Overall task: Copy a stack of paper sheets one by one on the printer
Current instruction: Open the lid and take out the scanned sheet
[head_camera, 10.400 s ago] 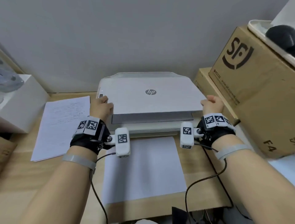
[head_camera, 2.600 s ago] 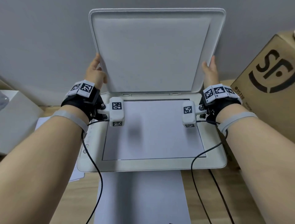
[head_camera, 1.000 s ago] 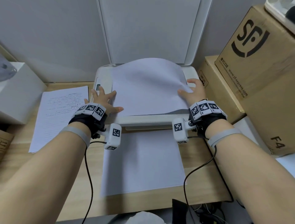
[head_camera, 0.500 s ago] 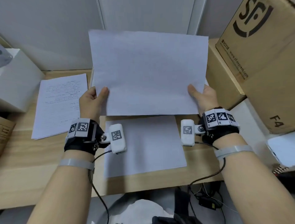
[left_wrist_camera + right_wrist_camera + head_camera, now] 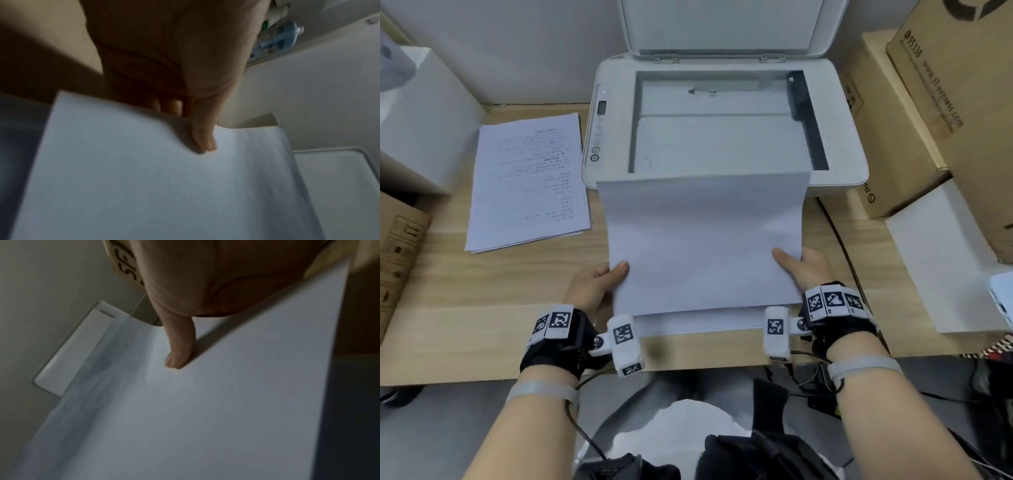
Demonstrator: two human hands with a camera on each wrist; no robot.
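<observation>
A blank-side-up white sheet is held just above the desk in front of the printer. My left hand pinches its left edge, thumb on top, fingers underneath. My right hand pinches the right edge the same way, thumb on the sheet. More white sheets lie under it on the desk. The printer's lid stands up and the scanner glass is bare. A stack of printed sheets lies left of the printer.
Cardboard boxes stand close to the printer's right side, with a white box in front of them. Another white box and a cardboard box sit at the left. Cables run off the desk edge at the right.
The sheet was lifted off the scanner glass with both hands, raised, and is now brought down and toward me over the sheets in front of the printer. The glass is left bare.
</observation>
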